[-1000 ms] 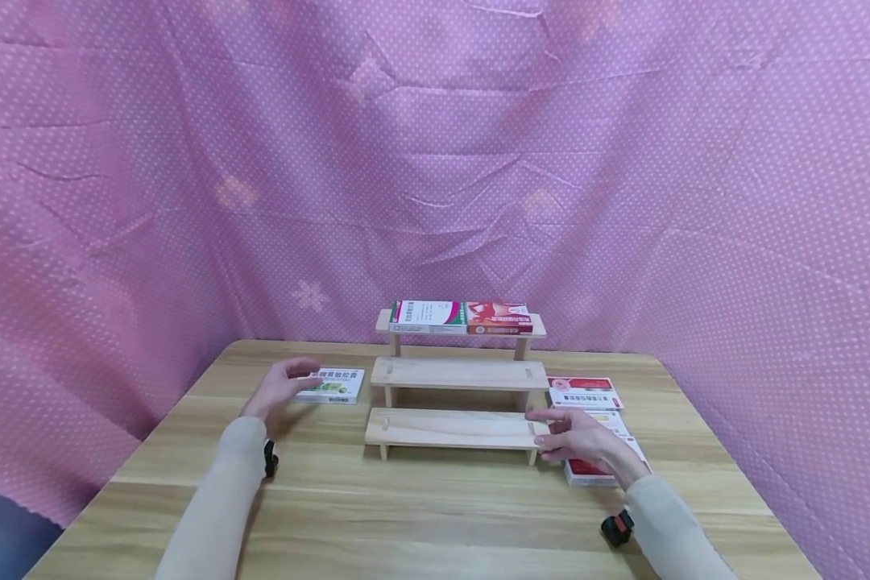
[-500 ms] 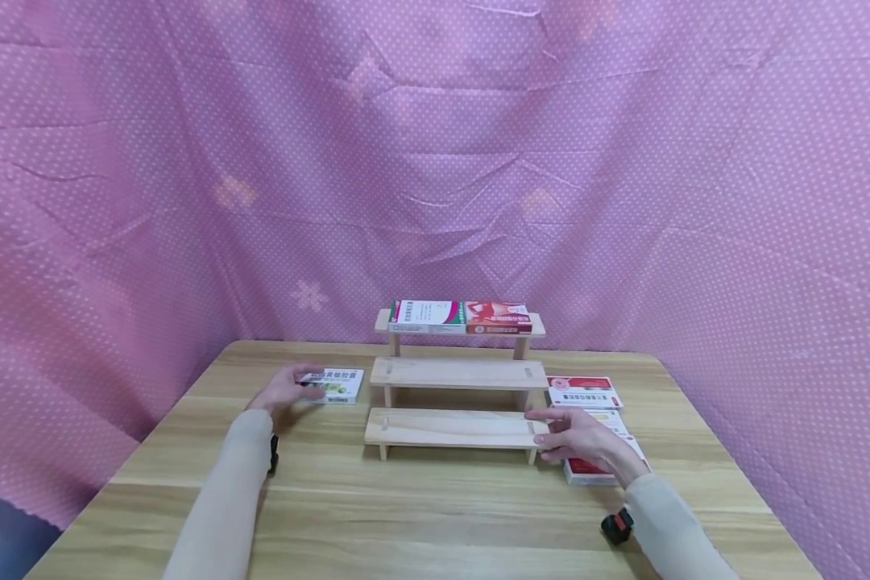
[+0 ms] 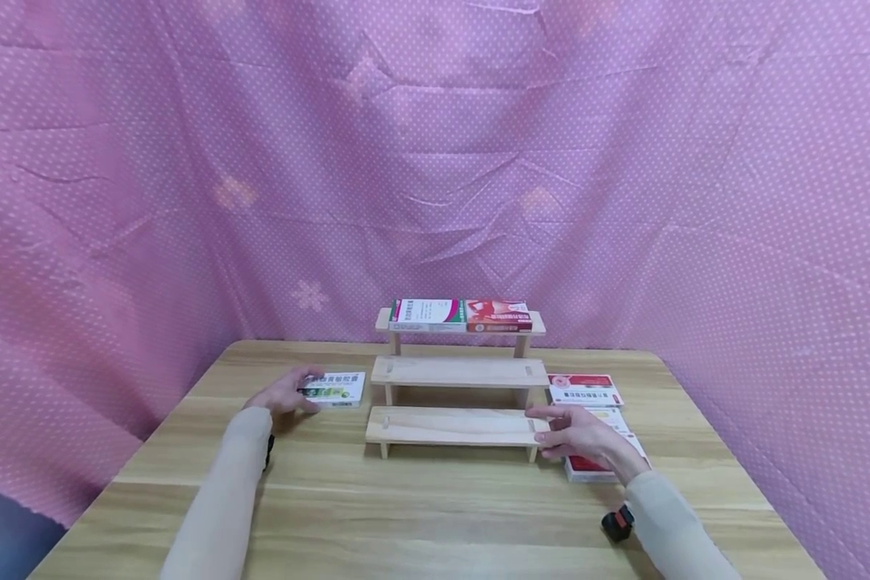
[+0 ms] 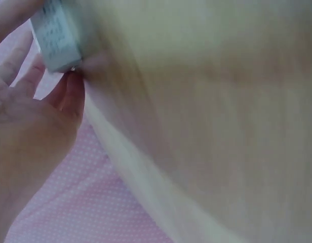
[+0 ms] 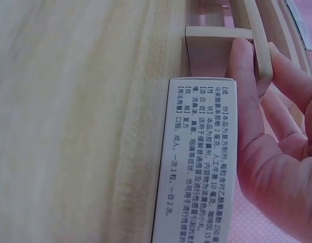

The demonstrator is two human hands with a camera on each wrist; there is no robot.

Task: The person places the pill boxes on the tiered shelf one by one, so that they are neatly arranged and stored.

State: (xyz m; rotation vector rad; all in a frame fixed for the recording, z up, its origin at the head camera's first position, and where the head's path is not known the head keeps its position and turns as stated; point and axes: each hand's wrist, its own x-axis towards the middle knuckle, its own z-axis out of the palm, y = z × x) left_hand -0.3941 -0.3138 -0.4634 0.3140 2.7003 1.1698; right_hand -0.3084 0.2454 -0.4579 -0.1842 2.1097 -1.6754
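Note:
My left hand holds the left end of a white-and-green medicine box on the left of the table. In the left wrist view, the grey-white end of that medicine box sits between thumb and fingers. A three-tier wooden display stand stands in the middle. My right hand grips the right end of its lowest board, and in the right wrist view thumb and finger lie on either side of the board.
On the top tier lie a white-and-green medicine box and a red one. Right of the stand are several more boxes, among them a red-and-white box; my right hand partly covers others. A pink dotted curtain hangs behind the table.
My left hand has lowered onto the white-and-green medicine box on the left and closed round its end. My right hand has stayed on the stand.

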